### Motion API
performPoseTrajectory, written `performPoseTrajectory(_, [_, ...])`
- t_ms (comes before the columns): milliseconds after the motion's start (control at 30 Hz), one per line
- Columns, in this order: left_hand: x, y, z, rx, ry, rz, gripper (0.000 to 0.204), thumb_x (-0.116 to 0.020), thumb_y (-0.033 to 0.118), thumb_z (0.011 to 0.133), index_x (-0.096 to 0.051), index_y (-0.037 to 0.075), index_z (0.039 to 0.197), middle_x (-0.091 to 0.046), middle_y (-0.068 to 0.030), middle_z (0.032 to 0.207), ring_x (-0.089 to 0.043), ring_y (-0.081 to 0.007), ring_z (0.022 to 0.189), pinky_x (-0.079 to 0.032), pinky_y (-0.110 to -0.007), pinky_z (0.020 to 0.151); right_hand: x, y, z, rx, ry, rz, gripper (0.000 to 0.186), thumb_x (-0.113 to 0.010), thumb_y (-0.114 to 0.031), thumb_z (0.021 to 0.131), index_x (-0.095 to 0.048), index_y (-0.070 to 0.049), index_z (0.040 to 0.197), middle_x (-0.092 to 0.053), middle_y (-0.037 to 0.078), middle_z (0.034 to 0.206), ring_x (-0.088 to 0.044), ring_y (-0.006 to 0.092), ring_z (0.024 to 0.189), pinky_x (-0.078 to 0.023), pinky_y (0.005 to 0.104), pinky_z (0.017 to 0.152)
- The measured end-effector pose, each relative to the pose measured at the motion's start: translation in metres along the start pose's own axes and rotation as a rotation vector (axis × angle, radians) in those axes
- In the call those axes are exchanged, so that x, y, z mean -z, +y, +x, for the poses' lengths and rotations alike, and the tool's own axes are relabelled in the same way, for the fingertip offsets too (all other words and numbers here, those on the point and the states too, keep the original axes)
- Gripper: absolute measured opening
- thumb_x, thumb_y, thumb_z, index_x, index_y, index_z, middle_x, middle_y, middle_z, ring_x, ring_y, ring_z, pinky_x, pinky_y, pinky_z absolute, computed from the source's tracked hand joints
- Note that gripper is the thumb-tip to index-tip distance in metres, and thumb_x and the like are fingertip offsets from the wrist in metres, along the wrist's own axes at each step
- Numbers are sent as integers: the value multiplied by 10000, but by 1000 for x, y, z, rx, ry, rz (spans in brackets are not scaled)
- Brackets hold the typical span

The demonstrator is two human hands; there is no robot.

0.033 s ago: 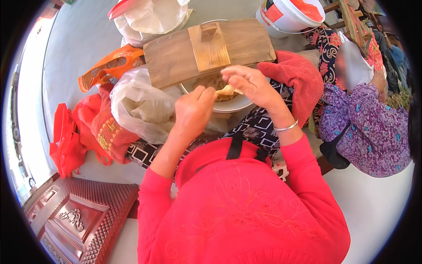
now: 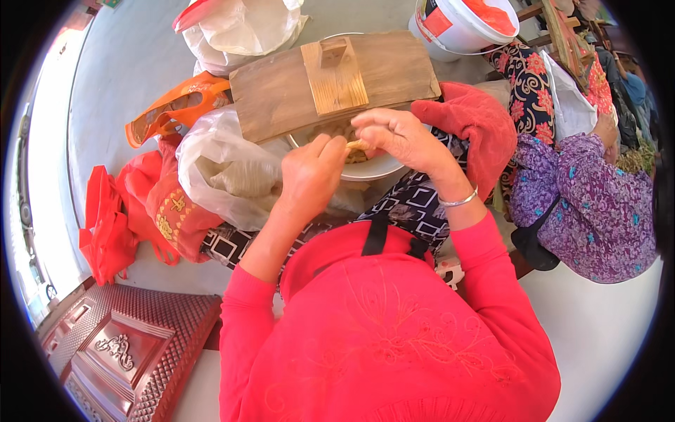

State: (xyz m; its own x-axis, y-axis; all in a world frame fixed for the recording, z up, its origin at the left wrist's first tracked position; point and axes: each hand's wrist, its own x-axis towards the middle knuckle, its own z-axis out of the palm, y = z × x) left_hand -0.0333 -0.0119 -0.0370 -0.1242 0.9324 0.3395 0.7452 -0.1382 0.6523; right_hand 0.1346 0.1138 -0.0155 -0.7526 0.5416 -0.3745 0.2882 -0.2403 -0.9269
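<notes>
A small pale-yellow, twisted-looking piece (image 2: 357, 144) spans the gap between my hands; its exact kind I cannot make out. My left hand (image 2: 309, 174) is closed in a fist-like pinch on its left end. Curled over the right end is my right hand (image 2: 406, 141), wearing a silver bangle, its fingertips partly hidden. Both hands are above the near rim of a white basin (image 2: 385, 167), which holds yellow-brown lumpy pieces (image 2: 357, 156). Across the basin lies a brown wooden board (image 2: 271, 88) with a lighter wooden block (image 2: 334, 88) fixed on top.
Left of the basin are a translucent plastic bag (image 2: 204, 151), an orange bag (image 2: 158, 109) and red bags (image 2: 105, 225). A white sack (image 2: 246, 32) and a white bucket (image 2: 443, 28) stand beyond. A red cloth (image 2: 478, 130) and a person in purple floral clothing (image 2: 598, 204) are at right.
My right hand's fingers have curled in over the yellow piece, so less of it shows. My left hand has barely shifted, and the board and basin stay in place.
</notes>
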Motion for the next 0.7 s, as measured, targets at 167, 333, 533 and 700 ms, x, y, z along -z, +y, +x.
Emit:
performPoseTrajectory(167, [-6,-6,20,94,2,-315,98,-641,97,890,-631,21,951,-608,-104,747,-545,-189,600,-435,-316,560,14,-14,4,-115,-73,18,162,-616,-106,899,-649,-5,1022,-606,-15,759,-543,60,642,-454,222,598])
performPoseTrajectory(333, [8,-16,38,458,-219,-753,99,-611,101,926,-636,6,929,-558,29,721,-431,-41,664,-380,-228,579,23,-19,9,27,-6,-130,120,-628,-106,887,-650,-11,957,-581,-27,733,-491,53,630,-404,211,583])
performPoseTrajectory(533, [6,-27,50,503,-233,-745,162,-583,136,919,-641,-12,890,-538,17,694,-459,-63,650,-388,-247,564,20,-25,9,-45,88,-97,145,-639,-120,889,-638,-8,981,-583,-40,730,-501,39,622,-414,201,569])
performPoseTrajectory(700, [5,-39,43,550,-364,-792,167,-597,153,909,-652,-3,884,-530,26,680,-451,-60,637,-374,-242,552,32,-23,-2,136,9,-602,125,-625,-86,871,-651,-9,966,-580,-10,675,-545,68,605,-453,241,551])
